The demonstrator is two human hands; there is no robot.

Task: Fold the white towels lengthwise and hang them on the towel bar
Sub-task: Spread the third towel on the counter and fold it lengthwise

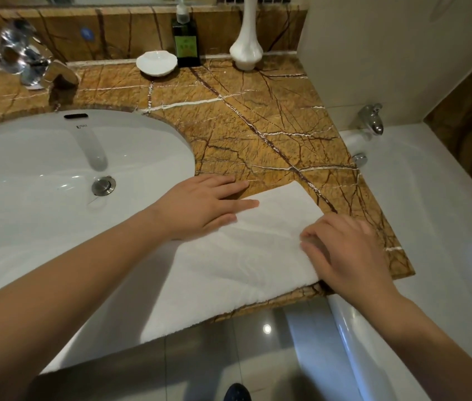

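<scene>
A white towel (pixel 237 264) lies folded in a long strip across the front of the brown marble counter (pixel 258 125), its near end reaching past the counter's front edge by the sink. My left hand (pixel 203 206) lies flat with straight fingers on the towel's far left edge. My right hand (pixel 347 250) rests on the towel's right edge, fingers bent down onto the cloth near its fold. No towel bar is in view.
A white sink basin (pixel 41 175) with a chrome tap (pixel 35 68) fills the left. A white dish (pixel 156 62), a dark soap bottle (pixel 185 44) and a white vase (pixel 246 50) stand at the counter's back. A bathtub (pixel 420 227) with taps lies to the right.
</scene>
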